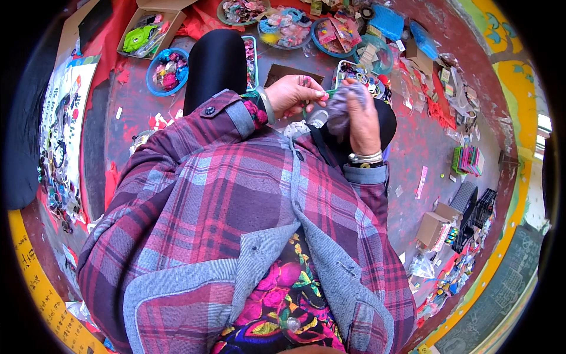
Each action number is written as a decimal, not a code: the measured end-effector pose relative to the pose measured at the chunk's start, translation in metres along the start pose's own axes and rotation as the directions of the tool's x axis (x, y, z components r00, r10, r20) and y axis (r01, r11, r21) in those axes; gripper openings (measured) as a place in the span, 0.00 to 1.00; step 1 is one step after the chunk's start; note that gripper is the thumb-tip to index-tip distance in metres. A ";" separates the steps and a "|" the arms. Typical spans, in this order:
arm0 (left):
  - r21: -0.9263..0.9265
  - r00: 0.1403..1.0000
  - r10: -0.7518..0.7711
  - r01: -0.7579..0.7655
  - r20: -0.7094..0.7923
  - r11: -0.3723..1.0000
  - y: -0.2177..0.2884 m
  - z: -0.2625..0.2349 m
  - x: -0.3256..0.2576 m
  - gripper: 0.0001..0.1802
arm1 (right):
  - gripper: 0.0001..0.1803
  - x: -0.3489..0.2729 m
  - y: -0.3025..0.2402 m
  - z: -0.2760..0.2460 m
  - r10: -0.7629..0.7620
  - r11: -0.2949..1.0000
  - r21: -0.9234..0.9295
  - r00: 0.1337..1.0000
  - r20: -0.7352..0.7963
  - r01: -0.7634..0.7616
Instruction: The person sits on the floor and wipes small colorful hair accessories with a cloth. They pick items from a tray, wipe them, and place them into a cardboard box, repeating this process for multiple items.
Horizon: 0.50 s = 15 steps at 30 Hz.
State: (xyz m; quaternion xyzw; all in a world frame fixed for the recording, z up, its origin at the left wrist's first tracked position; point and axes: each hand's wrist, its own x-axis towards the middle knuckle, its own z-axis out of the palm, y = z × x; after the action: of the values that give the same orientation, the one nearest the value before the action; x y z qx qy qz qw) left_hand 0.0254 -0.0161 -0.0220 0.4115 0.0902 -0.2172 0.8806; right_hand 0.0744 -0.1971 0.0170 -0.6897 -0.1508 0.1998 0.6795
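Observation:
My left hand [289, 97] is out over my lap, its thumb and fingertips pinched together on a thin green band [332, 92]. Part of the band hangs below the fingers, and its exact kind is too small to tell. Close beside it on the right, my right hand [364, 124] is wrapped round a crumpled grey-purple cloth [342, 109]. The cloth touches or nearly touches the band's right end; I cannot tell which. My right fingertips are partly hidden and blurred by the cloth.
Beyond my knees stand a blue basin [168, 71] of colourful trinkets, a cardboard box [150, 29] with a green item, and several more filled basins. A white tray [352, 69] of small accessories is near my right knee. Strung accessories [62, 177] lie at left, cartons [433, 229] at right.

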 end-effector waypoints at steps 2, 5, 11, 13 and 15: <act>-0.023 1.000 -0.014 0.015 0.005 1.000 -0.008 -0.001 0.002 0.06 | 0.20 -0.006 0.000 0.016 -0.046 0.960 -0.270 0.995 0.093 0.069; -0.030 0.999 -0.041 0.041 -0.019 0.999 -0.011 -0.003 0.000 0.06 | 0.16 -0.002 0.028 0.021 -0.249 0.864 -0.447 0.968 0.021 0.231; -0.051 0.997 -0.043 0.046 0.059 0.998 -0.011 -0.002 -0.003 0.06 | 0.13 -0.002 0.020 0.029 -0.370 0.848 -0.452 0.920 -0.133 0.276; -0.045 0.997 -0.037 0.040 0.074 0.998 -0.007 -0.001 -0.006 0.07 | 0.13 -0.004 0.018 0.029 -0.352 0.874 -0.410 0.922 -0.160 0.263; -0.050 0.996 -0.030 0.034 0.079 0.998 -0.005 0.000 -0.007 0.07 | 0.12 -0.005 0.018 0.029 -0.334 0.897 -0.362 0.925 -0.180 0.254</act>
State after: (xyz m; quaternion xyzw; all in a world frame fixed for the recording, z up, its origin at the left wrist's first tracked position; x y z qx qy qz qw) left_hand 0.0165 -0.0170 -0.0227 0.3783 0.0679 -0.2448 0.8902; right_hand 0.0551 -0.1741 -0.0006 -0.7818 -0.2032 -0.0180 0.5891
